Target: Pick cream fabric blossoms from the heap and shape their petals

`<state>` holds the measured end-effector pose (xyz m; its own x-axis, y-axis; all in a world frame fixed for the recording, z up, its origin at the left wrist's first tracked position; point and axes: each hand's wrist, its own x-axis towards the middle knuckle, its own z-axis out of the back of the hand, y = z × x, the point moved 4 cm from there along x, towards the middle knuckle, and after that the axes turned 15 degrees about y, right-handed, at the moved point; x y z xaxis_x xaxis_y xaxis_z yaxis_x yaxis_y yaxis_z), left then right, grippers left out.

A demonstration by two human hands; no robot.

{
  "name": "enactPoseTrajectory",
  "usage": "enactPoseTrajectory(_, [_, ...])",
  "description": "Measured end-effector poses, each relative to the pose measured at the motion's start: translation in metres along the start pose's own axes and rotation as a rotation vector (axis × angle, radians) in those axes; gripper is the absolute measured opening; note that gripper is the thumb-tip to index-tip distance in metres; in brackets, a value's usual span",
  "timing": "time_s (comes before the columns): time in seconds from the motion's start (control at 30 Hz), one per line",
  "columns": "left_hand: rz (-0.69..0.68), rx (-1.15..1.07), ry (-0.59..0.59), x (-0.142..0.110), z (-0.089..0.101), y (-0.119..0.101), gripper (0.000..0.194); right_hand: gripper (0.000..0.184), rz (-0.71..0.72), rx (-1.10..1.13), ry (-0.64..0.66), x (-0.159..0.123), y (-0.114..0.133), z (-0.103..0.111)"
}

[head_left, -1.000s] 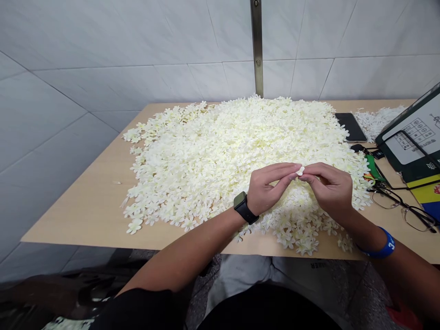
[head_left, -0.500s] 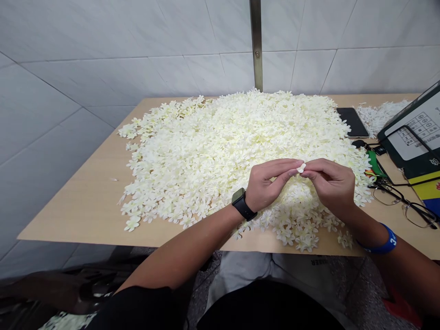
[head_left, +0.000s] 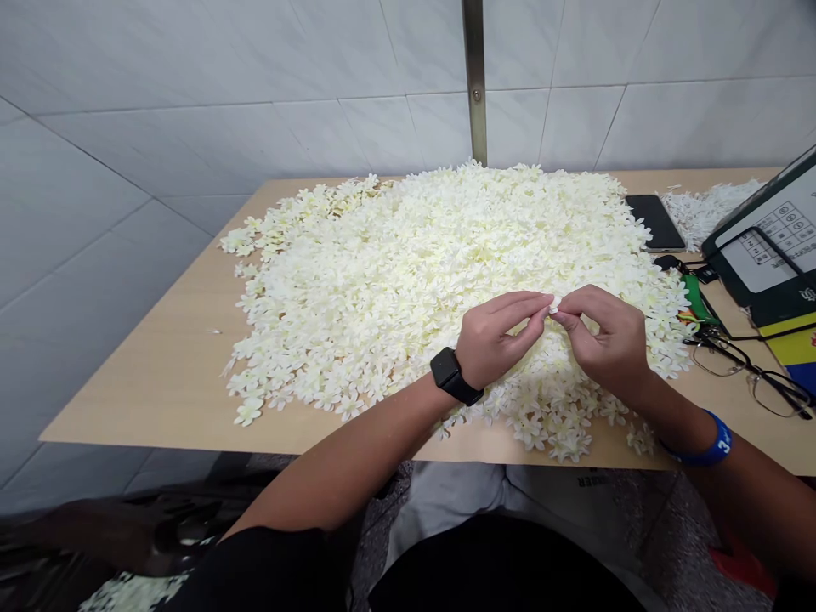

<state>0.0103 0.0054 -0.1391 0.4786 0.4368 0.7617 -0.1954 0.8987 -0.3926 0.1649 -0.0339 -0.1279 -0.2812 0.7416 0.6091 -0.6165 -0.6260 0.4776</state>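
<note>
A big heap of small cream-white fabric flowers (head_left: 408, 272) covers most of the wooden table (head_left: 159, 374). Above the heap's near right part, my left hand (head_left: 497, 340), with a black watch on its wrist, and my right hand (head_left: 605, 336), with a blue wristband, meet fingertip to fingertip. Both pinch one small white flower piece (head_left: 554, 304) between thumbs and forefingers. The other fingers are curled in. Most of the piece is hidden by my fingertips.
At the table's right lie a black phone (head_left: 654, 223), a pile of white shreds (head_left: 707, 208), a dark green box (head_left: 765, 246), eyeglasses (head_left: 749, 374) and a green item with cords (head_left: 692, 302). A metal post (head_left: 475, 81) runs up the tiled wall.
The view has shifted slightly, so the table sits a little lower in the picture. My hands stay joined on the white piece, with only small finger movements.
</note>
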Motion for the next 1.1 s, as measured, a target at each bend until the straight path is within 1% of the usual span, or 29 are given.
enactPoseTrajectory(0.07, [0.0,0.022,-0.009,0.0,0.0,0.0,0.013,0.016,-0.018,0.002,0.037,0.0,-0.001,-0.001])
enactPoseTrajectory(0.17, [0.001,0.027,-0.003,0.001,0.0,0.0,0.012,0.014,-0.095,0.106,0.075,0.0,-0.008,-0.003])
enactPoseTrajectory(0.3, [0.008,0.039,-0.022,0.001,0.0,-0.001,0.011,0.002,-0.162,0.285,0.058,-0.002,-0.015,-0.005])
enactPoseTrajectory(0.4, [0.05,-0.004,-0.018,0.001,-0.001,0.001,0.01,0.002,-0.201,0.295,0.024,-0.003,-0.015,-0.005])
enactPoseTrajectory(0.47, [0.072,-0.033,-0.002,0.001,-0.002,0.003,0.01,0.004,-0.261,0.326,0.013,-0.004,-0.016,-0.005])
enactPoseTrajectory(0.57, [0.067,-0.047,0.013,0.002,-0.002,0.003,0.01,0.005,-0.353,0.451,0.022,-0.004,-0.02,-0.006])
enactPoseTrajectory(0.7, [0.068,-0.086,0.025,0.002,-0.003,0.002,0.011,0.007,-0.396,0.602,0.068,-0.004,-0.026,-0.008])
enactPoseTrajectory(0.77, [0.116,-0.131,0.032,0.002,-0.003,0.003,0.011,0.006,-0.415,0.678,0.082,-0.004,-0.03,-0.01])
enactPoseTrajectory(0.87, [0.253,-0.289,0.064,0.002,-0.005,0.007,0.01,0.007,-0.438,0.725,0.095,-0.005,-0.031,-0.01])
enactPoseTrajectory(1.0, [0.38,-0.513,0.121,0.001,-0.008,0.013,0.012,0.009,-0.456,0.626,0.122,-0.003,-0.028,-0.005])
enactPoseTrajectory(1.1, [0.461,-0.594,0.115,0.0,-0.009,0.019,0.016,0.011,-0.447,0.556,0.151,0.0,-0.025,0.001])
